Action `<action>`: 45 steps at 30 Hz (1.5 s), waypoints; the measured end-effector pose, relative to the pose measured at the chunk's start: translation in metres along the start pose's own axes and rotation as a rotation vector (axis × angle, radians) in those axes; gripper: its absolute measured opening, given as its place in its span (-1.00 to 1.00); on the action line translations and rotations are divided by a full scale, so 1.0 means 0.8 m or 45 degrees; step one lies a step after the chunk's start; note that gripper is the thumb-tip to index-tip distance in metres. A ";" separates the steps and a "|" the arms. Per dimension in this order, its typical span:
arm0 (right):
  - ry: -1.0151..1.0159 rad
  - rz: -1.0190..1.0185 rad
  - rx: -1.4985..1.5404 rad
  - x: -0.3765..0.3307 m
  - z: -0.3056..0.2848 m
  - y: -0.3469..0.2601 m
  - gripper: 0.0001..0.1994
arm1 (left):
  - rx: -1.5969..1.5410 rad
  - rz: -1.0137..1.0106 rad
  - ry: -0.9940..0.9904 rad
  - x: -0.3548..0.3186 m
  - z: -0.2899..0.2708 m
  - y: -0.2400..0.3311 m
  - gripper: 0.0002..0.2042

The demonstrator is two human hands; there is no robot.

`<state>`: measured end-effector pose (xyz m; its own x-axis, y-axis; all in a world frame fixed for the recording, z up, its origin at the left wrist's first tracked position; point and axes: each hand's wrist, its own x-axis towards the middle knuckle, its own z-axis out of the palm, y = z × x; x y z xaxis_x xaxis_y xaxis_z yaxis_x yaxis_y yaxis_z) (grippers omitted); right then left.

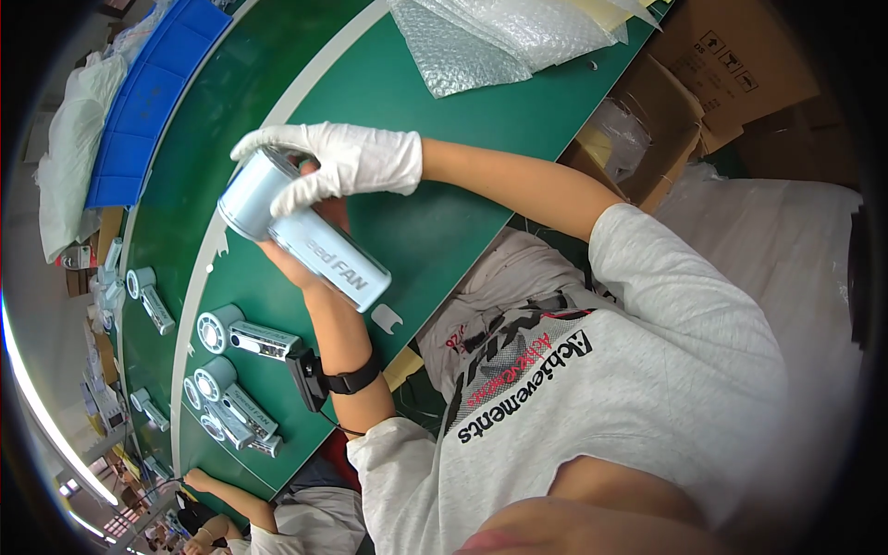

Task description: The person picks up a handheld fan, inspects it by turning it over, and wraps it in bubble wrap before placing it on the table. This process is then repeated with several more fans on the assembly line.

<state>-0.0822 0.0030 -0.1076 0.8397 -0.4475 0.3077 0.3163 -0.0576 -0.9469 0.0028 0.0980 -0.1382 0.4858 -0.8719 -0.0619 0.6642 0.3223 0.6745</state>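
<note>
While my gloved right hand (344,163) curls around the head of a pale-blue handheld fan (310,242), my bare left hand (289,263) seems to support it beneath, though its closure I can't tell. Probably I'm checking or turning it; next calls for a steady two-handed grip, clear of the matching fans (248,409) left of my left hand.

One glove (377,162), one armband (355,378) and at least six fans (252,201) are visible.

On the desk (416,222), bubble wrap (481,46) lies at the view's top, clustered handheld fans (248,412) at lower left, another fan (347,264) held above between them. An open carton (647,97) sits right of the desk; a bin (153,102), upper left, seemingly beyond the far edge.
</note>
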 end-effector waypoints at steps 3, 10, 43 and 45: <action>0.017 0.052 -0.276 0.003 0.001 0.011 -0.20 | -0.122 -0.021 -0.015 0.013 -0.020 0.009 -0.37; -0.042 0.073 0.098 -0.054 0.056 0.022 -0.26 | 0.558 0.501 0.128 0.010 -0.013 0.022 -0.42; 0.573 -0.245 0.752 -0.138 0.005 -0.051 -0.34 | 1.957 1.223 -1.216 0.118 0.060 -0.133 -0.76; 0.541 -0.285 0.884 -0.148 -0.008 -0.048 -0.30 | 1.939 0.940 -1.197 0.096 0.072 -0.116 -0.82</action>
<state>-0.1967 0.0528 -0.1080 0.5312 -0.7967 0.2884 0.7718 0.3147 -0.5525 -0.0544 -0.0201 -0.1628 -0.3619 -0.7905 0.4941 -0.7241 0.5722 0.3850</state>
